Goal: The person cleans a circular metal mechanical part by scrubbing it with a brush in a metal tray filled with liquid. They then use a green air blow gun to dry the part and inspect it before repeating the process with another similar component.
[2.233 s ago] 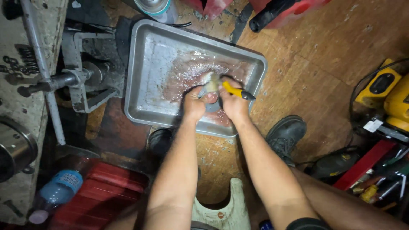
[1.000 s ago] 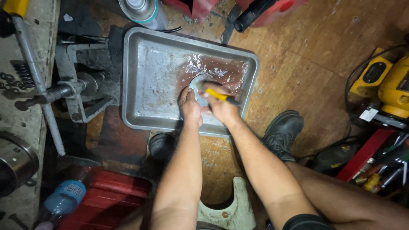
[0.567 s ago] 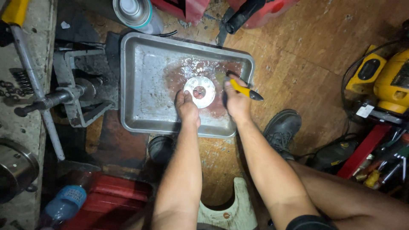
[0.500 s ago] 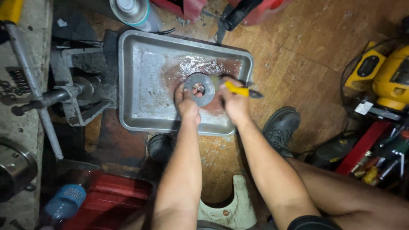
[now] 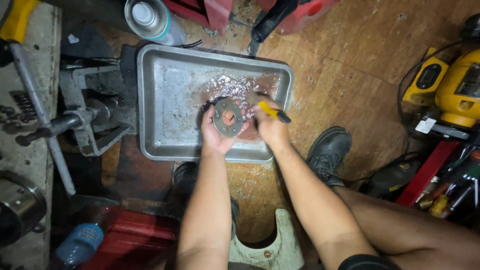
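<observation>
**Both hands over the metal tray: disc in left, yellow-handled tool in right**

Your left hand [image 5: 218, 134] is cupped palm-up over the near half of the tray, fingers curled around a flat grey metal disc [image 5: 228, 117] w/ a centre hole and smaller holes round it. The disc lies in the palm, tilted a bit toward you, thumb and fingertips at its rim. Your right hand [image 5: 270, 126] is closed in a fist on a yellow-handled tool [image 5: 272, 112]; the dark end sticks out to the right, the working end is hidden behind the fingers, just beside the disc's right edge. Can't tell if it touches the disc. Hands sit close together, nearly touching.

The metal tray [image 5: 165, 100] is shallow, rectangular, on the wooden floor. Inside: a thin wet, reddish film pooled toward the right and middle; left part is dull bare metal.

Edges & room: tray's left rim is just beside a grey vise [image 5: 92, 117] w/ a long handle bar. A spray can [image 5: 150, 20] stands at the far left corner, red containers [image 5: 300, 12] just past the far rim. Open plywood floor lies right of the tray, up to your boot [image 5: 330, 150] near the near-right corner. Yellow power tools [image 5: 452, 90] are well apart at the right. A white stool [image 5: 272, 245] is between your arms, a blue-capped bottle [image 5: 80, 245] lower left.
</observation>
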